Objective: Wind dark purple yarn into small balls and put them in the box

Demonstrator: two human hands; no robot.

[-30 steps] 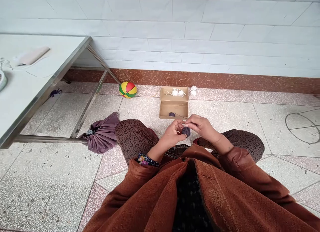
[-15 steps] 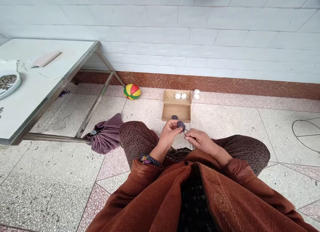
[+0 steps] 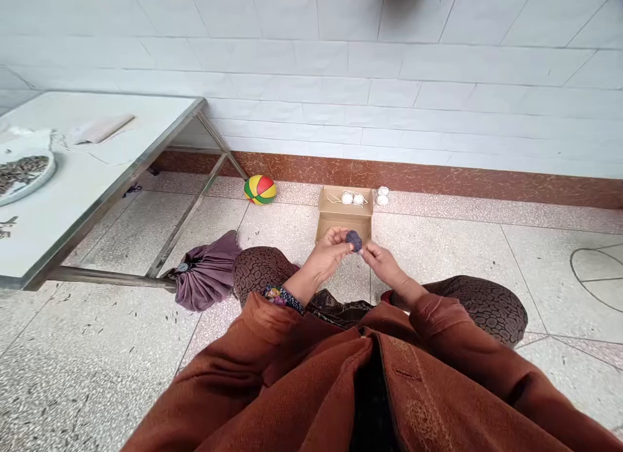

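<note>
My left hand [image 3: 325,257] grips a small dark purple-grey yarn ball [image 3: 354,240] between thumb and fingers. Against the ball's right side, my right hand [image 3: 384,263] is closed in a pinch on the yarn's loose end, most of which its fingertips hide. Both hands are held above the near edge of an open cardboard box [image 3: 335,208]. Two white yarn balls [image 3: 347,197] with loose strands lie on the box's raised lid. The hands cover part of the box's inside, so the second dark ball there is hidden.
Just right of the box are two more white balls [image 3: 382,196]. A striped toy ball [image 3: 260,189] rests by the wall. At left, a folded purple umbrella [image 3: 209,270] lies near a metal-framed table [image 3: 121,179] bearing a tray [image 3: 48,173]. A wire ring [image 3: 577,273] is at right.
Both hands have moved slightly up and forward over the box. My right hand has come closer to the ball, and the strand between them has shortened from view. The camera has tilted up a little.
</note>
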